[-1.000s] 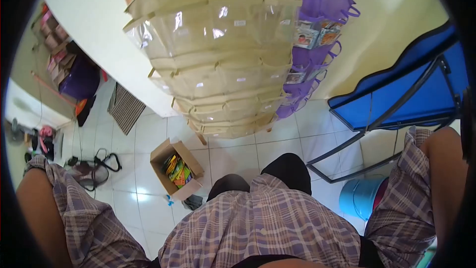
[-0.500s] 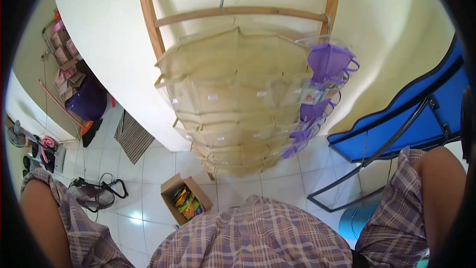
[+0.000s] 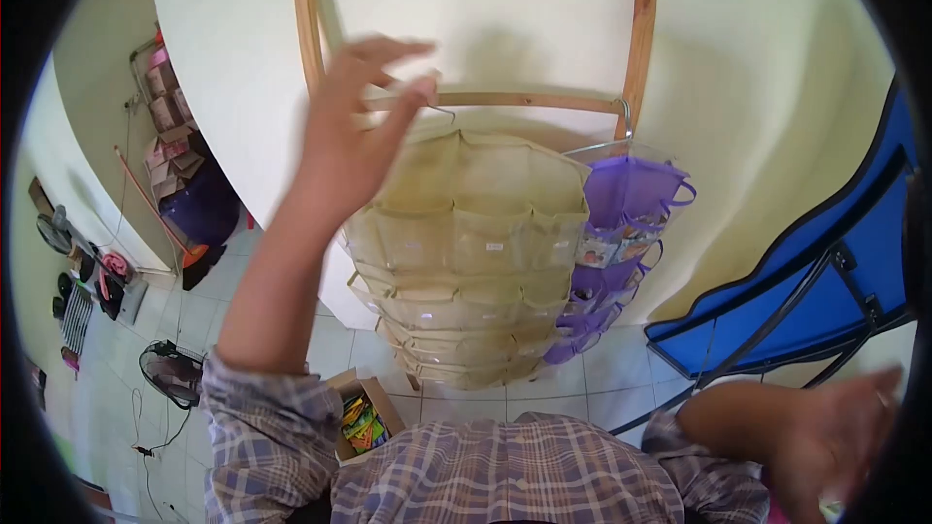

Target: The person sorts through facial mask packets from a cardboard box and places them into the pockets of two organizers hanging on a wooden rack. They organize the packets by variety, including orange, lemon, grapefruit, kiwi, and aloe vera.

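Observation:
My left hand point(image 3: 354, 121) is raised in front of the wooden rail point(image 3: 529, 100). Its fingers are apart around the metal hook of the beige pocket organizer point(image 3: 485, 233); whether they touch it is unclear. That organizer hangs in several rows of clear pockets with small white labels. Behind its right side a purple organizer point(image 3: 621, 194) hangs from a hook on the same rail. My right hand point(image 3: 840, 437), blurred, is low at the right edge with fingers apart and nothing visible in it.
An open cardboard box point(image 3: 364, 422) with colourful packets sits on the tiled floor. A black fan point(image 3: 173, 374) stands at the left. A blue folded panel point(image 3: 806, 262) with a black frame leans at the right. Boxes and a broom point(image 3: 155, 199) are at the far left.
My left hand has risen to the rail and my right hand has come up at the right. The camera view has shifted, so the rail and organizers appear lower.

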A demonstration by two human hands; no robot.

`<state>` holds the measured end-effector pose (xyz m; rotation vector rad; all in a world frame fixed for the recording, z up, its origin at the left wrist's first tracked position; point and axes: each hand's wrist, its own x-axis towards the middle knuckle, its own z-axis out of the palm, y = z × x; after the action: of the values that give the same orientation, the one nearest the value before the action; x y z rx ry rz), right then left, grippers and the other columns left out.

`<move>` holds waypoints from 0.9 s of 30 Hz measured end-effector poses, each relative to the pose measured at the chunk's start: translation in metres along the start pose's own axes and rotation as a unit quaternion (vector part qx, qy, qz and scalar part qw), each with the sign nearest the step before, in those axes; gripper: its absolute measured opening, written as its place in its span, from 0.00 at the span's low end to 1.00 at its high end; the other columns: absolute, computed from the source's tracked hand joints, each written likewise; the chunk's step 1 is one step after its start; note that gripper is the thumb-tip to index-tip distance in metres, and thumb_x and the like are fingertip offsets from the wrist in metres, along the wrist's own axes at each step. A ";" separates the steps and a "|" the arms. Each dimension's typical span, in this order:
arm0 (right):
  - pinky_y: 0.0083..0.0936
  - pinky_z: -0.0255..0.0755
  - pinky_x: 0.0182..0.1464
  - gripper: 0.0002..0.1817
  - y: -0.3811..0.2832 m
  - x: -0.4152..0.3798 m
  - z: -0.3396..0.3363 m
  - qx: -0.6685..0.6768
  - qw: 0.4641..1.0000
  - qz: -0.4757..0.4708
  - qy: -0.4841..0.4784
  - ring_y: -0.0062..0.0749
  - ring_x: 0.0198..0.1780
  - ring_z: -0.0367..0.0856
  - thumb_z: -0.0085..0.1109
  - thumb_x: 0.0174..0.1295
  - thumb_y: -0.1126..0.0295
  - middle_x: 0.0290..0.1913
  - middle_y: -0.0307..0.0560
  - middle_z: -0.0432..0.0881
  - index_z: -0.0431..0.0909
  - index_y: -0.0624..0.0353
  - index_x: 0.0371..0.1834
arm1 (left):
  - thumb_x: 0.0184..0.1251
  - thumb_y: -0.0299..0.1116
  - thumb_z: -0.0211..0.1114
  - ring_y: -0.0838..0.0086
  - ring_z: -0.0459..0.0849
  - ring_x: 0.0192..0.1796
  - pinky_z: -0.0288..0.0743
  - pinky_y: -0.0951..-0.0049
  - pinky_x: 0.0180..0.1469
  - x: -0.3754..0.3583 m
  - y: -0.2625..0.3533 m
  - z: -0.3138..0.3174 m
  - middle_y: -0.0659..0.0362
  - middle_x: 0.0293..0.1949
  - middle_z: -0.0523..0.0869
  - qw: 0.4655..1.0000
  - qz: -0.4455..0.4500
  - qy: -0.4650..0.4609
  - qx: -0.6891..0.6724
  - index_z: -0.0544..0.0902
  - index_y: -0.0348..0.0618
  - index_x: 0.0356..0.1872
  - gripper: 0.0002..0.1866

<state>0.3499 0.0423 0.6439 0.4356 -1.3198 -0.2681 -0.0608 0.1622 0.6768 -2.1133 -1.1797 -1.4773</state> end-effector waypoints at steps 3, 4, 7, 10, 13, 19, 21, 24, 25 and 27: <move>0.48 0.60 0.56 0.26 0.001 -0.092 -0.008 -0.120 0.959 0.242 -0.090 0.43 0.51 0.72 0.47 0.68 0.40 0.51 0.48 0.76 0.77 0.49 0.50 | 0.69 0.34 0.64 0.73 0.83 0.39 0.78 0.72 0.44 0.002 -0.062 0.048 0.57 0.52 0.84 0.993 -0.082 -0.041 0.080 0.85 0.45 0.52 0.13; 0.42 0.64 0.49 0.24 0.001 -0.115 -0.006 -0.162 0.920 0.315 -0.169 0.41 0.47 0.70 0.51 0.67 0.42 0.47 0.49 0.75 0.77 0.53 0.46 | 0.70 0.34 0.64 0.71 0.84 0.37 0.78 0.72 0.43 0.006 -0.077 0.050 0.57 0.48 0.85 0.990 -0.099 -0.078 0.069 0.86 0.44 0.50 0.12; 0.35 0.66 0.47 0.22 -0.015 -0.154 -0.009 -0.216 0.809 0.511 -0.193 0.40 0.44 0.73 0.63 0.61 0.47 0.40 0.51 0.77 0.80 0.58 0.32 | 0.70 0.35 0.64 0.69 0.84 0.36 0.78 0.71 0.42 0.020 -0.097 0.046 0.56 0.41 0.87 0.983 -0.114 -0.124 0.072 0.87 0.43 0.47 0.11; 0.32 0.67 0.48 0.21 -0.010 -0.159 -0.010 -0.223 0.793 0.545 -0.159 0.39 0.44 0.74 0.64 0.61 0.50 0.40 0.52 0.77 0.81 0.60 0.32 | 0.68 0.36 0.65 0.66 0.84 0.38 0.78 0.68 0.44 0.024 -0.089 0.043 0.56 0.38 0.88 0.978 -0.084 -0.154 0.113 0.88 0.43 0.44 0.10; 0.31 0.67 0.49 0.18 0.017 -0.155 0.001 -0.212 0.793 0.543 -0.176 0.40 0.45 0.75 0.66 0.59 0.54 0.41 0.50 0.78 0.82 0.60 0.34 | 0.67 0.37 0.66 0.64 0.84 0.42 0.78 0.66 0.46 0.018 -0.085 0.044 0.56 0.40 0.88 0.976 -0.075 -0.165 0.118 0.88 0.43 0.44 0.11; 0.39 0.64 0.58 0.14 0.094 -0.155 0.080 -0.217 0.794 0.418 -0.385 0.42 0.54 0.76 0.68 0.53 0.67 0.51 0.45 0.80 0.83 0.53 0.44 | 0.69 0.40 0.64 0.63 0.82 0.52 0.73 0.62 0.55 0.011 -0.081 0.050 0.55 0.46 0.87 0.961 -0.050 -0.171 0.210 0.85 0.46 0.51 0.15; 0.42 0.61 0.61 0.17 0.105 -0.174 0.100 -0.234 0.776 0.397 -0.430 0.41 0.57 0.75 0.69 0.53 0.67 0.54 0.43 0.79 0.82 0.51 0.47 | 0.69 0.40 0.63 0.62 0.81 0.55 0.71 0.61 0.57 -0.003 -0.082 0.051 0.55 0.49 0.86 0.950 -0.035 -0.167 0.261 0.84 0.47 0.53 0.16; 0.45 0.57 0.63 0.22 0.106 -0.207 0.107 -0.257 0.731 0.344 -0.530 0.37 0.62 0.72 0.69 0.53 0.65 0.57 0.39 0.78 0.80 0.46 0.54 | 0.68 0.39 0.64 0.61 0.79 0.57 0.68 0.61 0.59 -0.040 -0.078 0.043 0.54 0.57 0.82 0.963 0.042 -0.067 0.256 0.83 0.48 0.55 0.17; 0.46 0.56 0.63 0.23 0.101 -0.218 0.104 -0.284 0.720 0.347 -0.529 0.36 0.62 0.71 0.68 0.54 0.64 0.57 0.38 0.78 0.79 0.45 0.55 | 0.68 0.39 0.64 0.60 0.77 0.59 0.65 0.59 0.61 -0.060 -0.076 0.033 0.54 0.59 0.80 0.972 0.019 -0.047 0.227 0.82 0.48 0.56 0.17; 0.47 0.55 0.63 0.23 0.100 -0.234 0.098 -0.303 0.712 0.347 -0.529 0.35 0.62 0.71 0.67 0.55 0.62 0.56 0.36 0.79 0.78 0.45 0.57 | 0.67 0.36 0.63 0.58 0.76 0.60 0.63 0.59 0.63 -0.106 -0.076 0.013 0.52 0.58 0.79 0.981 -0.027 0.005 0.191 0.81 0.45 0.55 0.16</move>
<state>0.1937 0.2172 0.5032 -0.9531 -2.2719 -0.2993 -0.1240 0.1699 0.5623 -1.8242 -1.3986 -1.1660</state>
